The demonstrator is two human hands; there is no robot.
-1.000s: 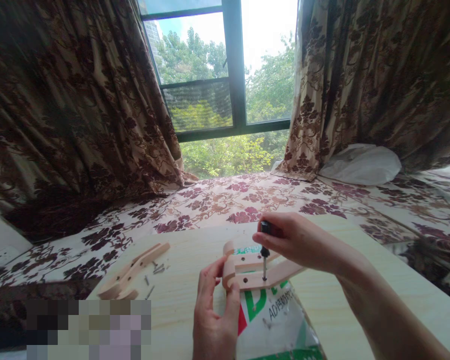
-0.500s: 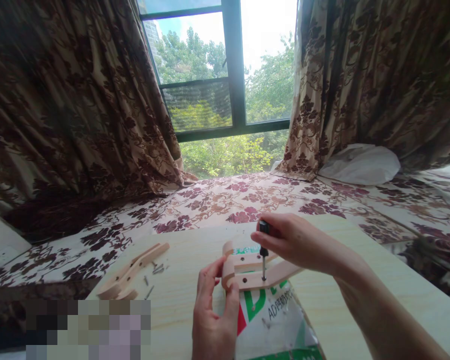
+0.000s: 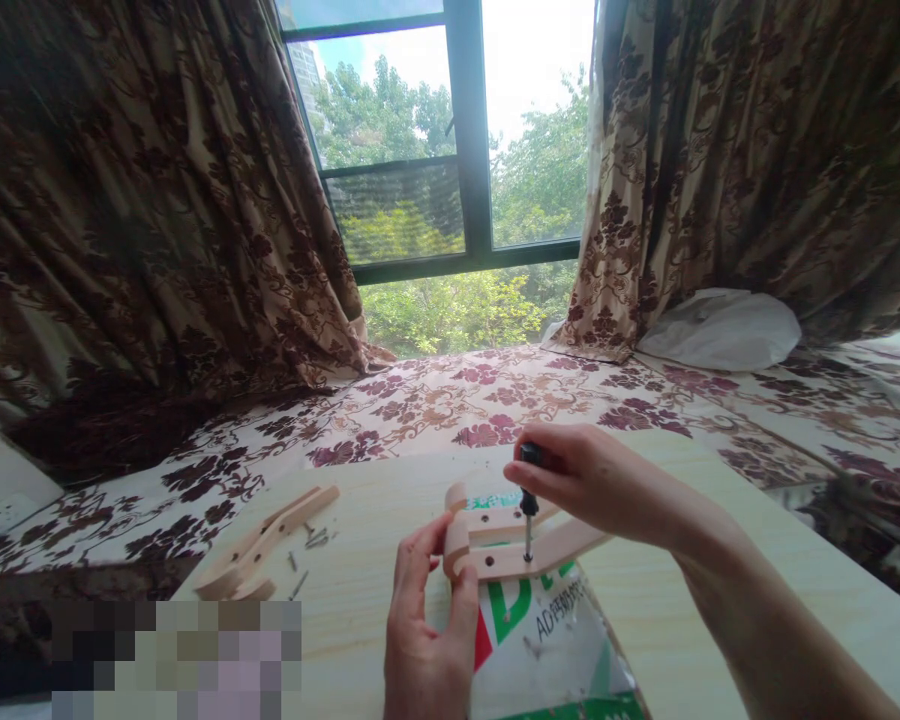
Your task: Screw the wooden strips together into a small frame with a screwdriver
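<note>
My right hand (image 3: 570, 470) is closed round the black handle of a screwdriver (image 3: 529, 498), which stands nearly upright. Its tip sits in a hole of a pale wooden piece (image 3: 506, 563) with a curved end and dark screw holes. With thumb and fingers, my left hand (image 3: 427, 610) grips the curved left end of that piece. Behind it lies a similar wooden arm (image 3: 499, 520), partly covered by my right hand. Under the wood is a white and green printed cardboard sheet (image 3: 540, 660).
On the left of the pale wooden table (image 3: 352, 600) lie more shaped wooden pieces (image 3: 262, 550) beside several screws (image 3: 315, 538). Flowered cloth (image 3: 450, 400) stretches behind the table to the window. A white plastic bag (image 3: 720, 330) rests at the back right. A pixelated patch hides the lower left.
The screwdriver handle and my right hand have shifted very slightly, with the tip in the same hole. My left hand and the wooden pieces stay in place.
</note>
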